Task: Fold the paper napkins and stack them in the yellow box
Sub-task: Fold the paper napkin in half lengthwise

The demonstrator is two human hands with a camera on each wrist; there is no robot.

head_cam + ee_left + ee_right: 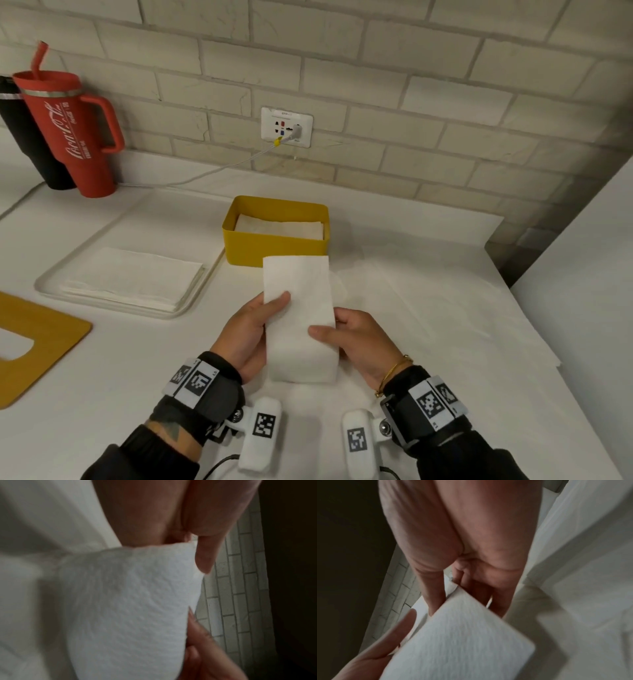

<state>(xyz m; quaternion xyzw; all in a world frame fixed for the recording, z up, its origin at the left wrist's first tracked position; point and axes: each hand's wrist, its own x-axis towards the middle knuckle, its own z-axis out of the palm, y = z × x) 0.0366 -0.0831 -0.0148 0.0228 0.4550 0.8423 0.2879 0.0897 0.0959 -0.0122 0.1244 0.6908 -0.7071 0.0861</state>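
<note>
A white paper napkin (299, 318), folded into a long strip, is held above the table between both hands. My left hand (255, 325) grips its left edge with the thumb on top. On the right edge my right hand (356, 337) pinches it, thumb over the top face. The wrist views show the same napkin (130, 609) (458, 642) close up, with fingers beneath it. The yellow box (274, 246) stands just beyond the napkin and holds folded napkins (279, 226). A stack of unfolded napkins (132, 277) lies on a white tray (68, 298) at the left.
A red tumbler (73, 137) with a straw and a black cup (24, 144) stand at the back left by the brick wall. A white cable (212, 171) runs from the wall socket (287, 126). A yellow board (37, 342) lies at the left edge.
</note>
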